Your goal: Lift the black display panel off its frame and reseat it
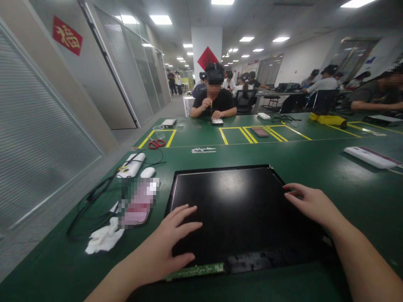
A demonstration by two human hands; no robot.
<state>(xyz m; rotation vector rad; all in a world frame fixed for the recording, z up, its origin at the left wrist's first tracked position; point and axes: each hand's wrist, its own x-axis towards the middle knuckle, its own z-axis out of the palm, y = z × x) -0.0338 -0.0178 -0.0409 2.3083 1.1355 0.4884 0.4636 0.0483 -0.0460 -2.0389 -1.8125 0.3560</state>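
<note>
A black flat screen panel [233,209] with a thin dark frame lies face up on the green table in front of me. A strip of green circuit board [198,270] shows along its near left edge. My left hand [173,239] is over the panel's left side with fingers spread; whether the fingertips touch the glass I cannot tell. At the right edge of the panel is my right hand [310,203], its thumb and fingers a little apart and nothing visible between them.
To the left lie crumpled tissue [105,239], a blurred pink phone-like object [140,205], a white mouse [147,172], black cables [94,195] and red-handled scissors [156,144]. A white power strip [371,157] sits right. Across the table, a person [214,98] handles a small device.
</note>
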